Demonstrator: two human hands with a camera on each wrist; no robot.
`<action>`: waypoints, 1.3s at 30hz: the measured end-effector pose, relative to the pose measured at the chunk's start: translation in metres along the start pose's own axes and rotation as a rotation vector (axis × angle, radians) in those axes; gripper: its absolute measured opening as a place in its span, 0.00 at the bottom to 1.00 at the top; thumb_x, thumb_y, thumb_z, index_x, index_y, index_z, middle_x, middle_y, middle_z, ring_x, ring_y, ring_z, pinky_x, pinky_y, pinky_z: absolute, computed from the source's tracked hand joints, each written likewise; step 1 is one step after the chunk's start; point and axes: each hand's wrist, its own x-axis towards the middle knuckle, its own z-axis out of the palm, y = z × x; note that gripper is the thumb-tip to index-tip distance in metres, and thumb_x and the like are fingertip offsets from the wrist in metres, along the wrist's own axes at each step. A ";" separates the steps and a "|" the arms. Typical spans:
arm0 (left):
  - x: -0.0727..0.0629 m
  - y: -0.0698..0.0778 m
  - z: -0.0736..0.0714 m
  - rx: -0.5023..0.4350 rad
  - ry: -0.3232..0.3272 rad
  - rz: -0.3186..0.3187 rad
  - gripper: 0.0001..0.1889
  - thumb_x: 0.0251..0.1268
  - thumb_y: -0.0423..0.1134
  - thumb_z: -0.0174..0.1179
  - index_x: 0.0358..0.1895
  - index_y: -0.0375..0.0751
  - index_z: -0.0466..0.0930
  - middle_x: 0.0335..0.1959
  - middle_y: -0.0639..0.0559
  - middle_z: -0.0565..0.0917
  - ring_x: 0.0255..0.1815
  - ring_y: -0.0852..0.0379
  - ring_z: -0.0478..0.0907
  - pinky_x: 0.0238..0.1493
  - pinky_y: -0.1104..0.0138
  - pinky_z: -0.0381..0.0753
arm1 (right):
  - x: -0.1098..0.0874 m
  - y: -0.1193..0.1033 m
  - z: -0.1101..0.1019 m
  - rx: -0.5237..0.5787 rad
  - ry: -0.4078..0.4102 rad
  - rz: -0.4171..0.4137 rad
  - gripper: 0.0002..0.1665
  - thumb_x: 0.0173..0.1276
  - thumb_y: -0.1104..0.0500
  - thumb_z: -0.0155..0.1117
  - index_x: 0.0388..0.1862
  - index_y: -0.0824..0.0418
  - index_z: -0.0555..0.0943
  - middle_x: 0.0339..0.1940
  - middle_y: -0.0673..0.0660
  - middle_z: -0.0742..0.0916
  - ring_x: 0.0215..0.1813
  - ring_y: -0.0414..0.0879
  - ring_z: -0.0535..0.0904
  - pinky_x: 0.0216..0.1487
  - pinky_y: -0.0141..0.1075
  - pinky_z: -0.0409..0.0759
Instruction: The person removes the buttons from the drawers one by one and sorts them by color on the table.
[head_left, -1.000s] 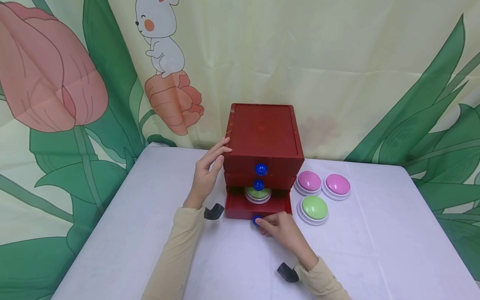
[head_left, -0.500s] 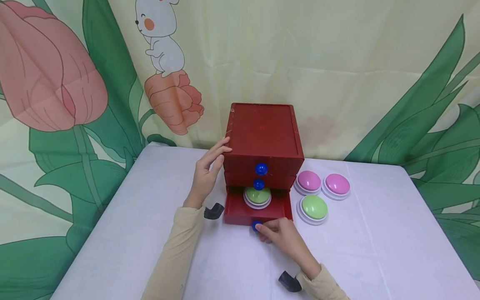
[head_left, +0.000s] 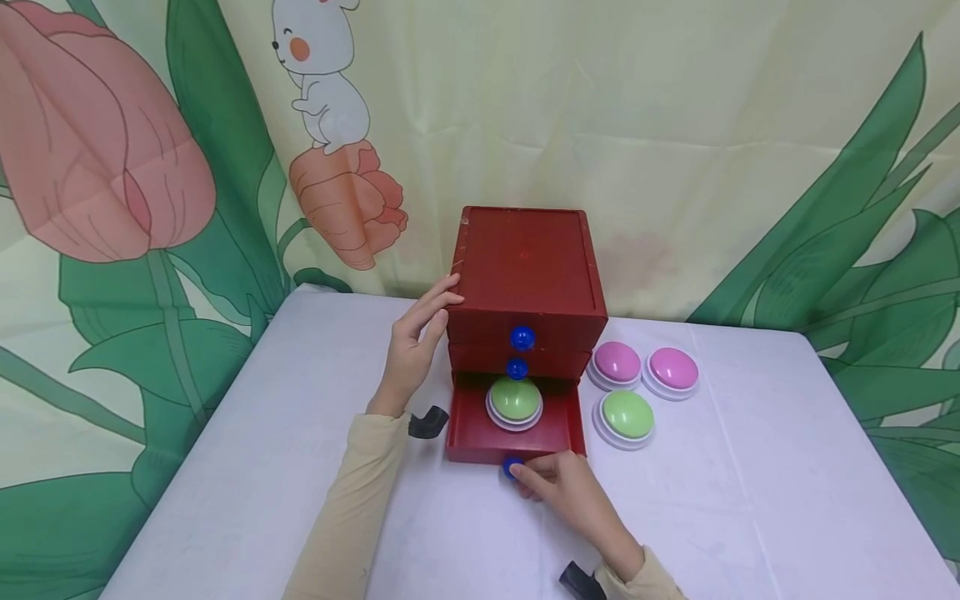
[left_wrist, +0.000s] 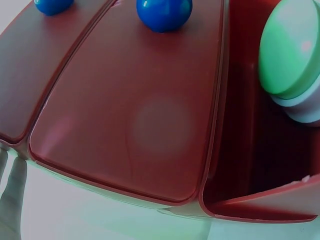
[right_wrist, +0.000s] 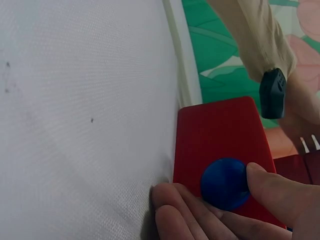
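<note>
A dark red drawer cabinet (head_left: 525, 258) stands at the back of the table, with round blue knobs on its drawer fronts. Its bottom drawer (head_left: 555, 433) is pulled out, and inside sits a green dome-topped button (head_left: 515, 400) on a white base. My right hand (head_left: 566, 492) pinches the bottom drawer's blue knob (right_wrist: 225, 184) between thumb and fingers. At the cabinet's upper left edge, my left hand (head_left: 416, 342) rests with its fingers extended. The two upper drawers are closed; the left wrist view shows the middle drawer front (left_wrist: 130, 110) close up.
Right of the cabinet are two pink buttons (head_left: 617, 362) and another green button (head_left: 627, 414), all on white bases. A white cloth covers the table (head_left: 750, 467). Behind it hangs a printed curtain (head_left: 637, 150). Each wrist carries a black camera mount (head_left: 429, 422).
The bottom drawer has slid farther out toward me with my right hand on its knob, exposing more of the green button inside. My left hand has stayed in place.
</note>
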 end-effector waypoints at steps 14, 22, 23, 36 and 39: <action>0.001 0.001 0.000 0.002 -0.001 0.008 0.16 0.73 0.27 0.48 0.58 0.30 0.78 0.71 0.40 0.72 0.76 0.53 0.64 0.72 0.58 0.68 | -0.008 -0.002 0.005 0.011 -0.006 0.010 0.17 0.67 0.45 0.67 0.34 0.58 0.90 0.24 0.46 0.88 0.27 0.36 0.84 0.35 0.27 0.83; 0.002 0.003 0.000 0.010 -0.008 -0.003 0.16 0.73 0.27 0.48 0.59 0.31 0.78 0.71 0.41 0.71 0.75 0.56 0.64 0.72 0.57 0.68 | -0.010 -0.004 0.005 0.032 -0.032 0.020 0.17 0.67 0.47 0.67 0.36 0.60 0.90 0.25 0.48 0.89 0.28 0.38 0.85 0.36 0.25 0.83; 0.002 0.003 0.000 0.011 -0.010 -0.006 0.16 0.73 0.27 0.48 0.59 0.31 0.78 0.71 0.41 0.71 0.76 0.56 0.63 0.72 0.57 0.68 | -0.010 -0.004 0.006 0.033 -0.033 0.023 0.17 0.68 0.47 0.67 0.36 0.60 0.90 0.25 0.48 0.89 0.28 0.38 0.85 0.36 0.25 0.83; -0.001 0.002 0.000 0.005 -0.006 -0.005 0.16 0.73 0.27 0.48 0.59 0.30 0.78 0.71 0.41 0.71 0.76 0.54 0.63 0.73 0.58 0.66 | -0.018 -0.012 0.000 0.014 -0.026 0.031 0.18 0.69 0.46 0.65 0.39 0.59 0.89 0.26 0.49 0.89 0.28 0.40 0.85 0.34 0.26 0.83; -0.001 0.002 0.000 0.006 -0.004 -0.005 0.16 0.73 0.27 0.48 0.59 0.30 0.78 0.71 0.40 0.71 0.76 0.53 0.63 0.73 0.57 0.67 | -0.019 -0.017 -0.005 -0.019 -0.002 0.010 0.16 0.70 0.46 0.64 0.38 0.56 0.89 0.25 0.48 0.89 0.27 0.40 0.84 0.34 0.27 0.83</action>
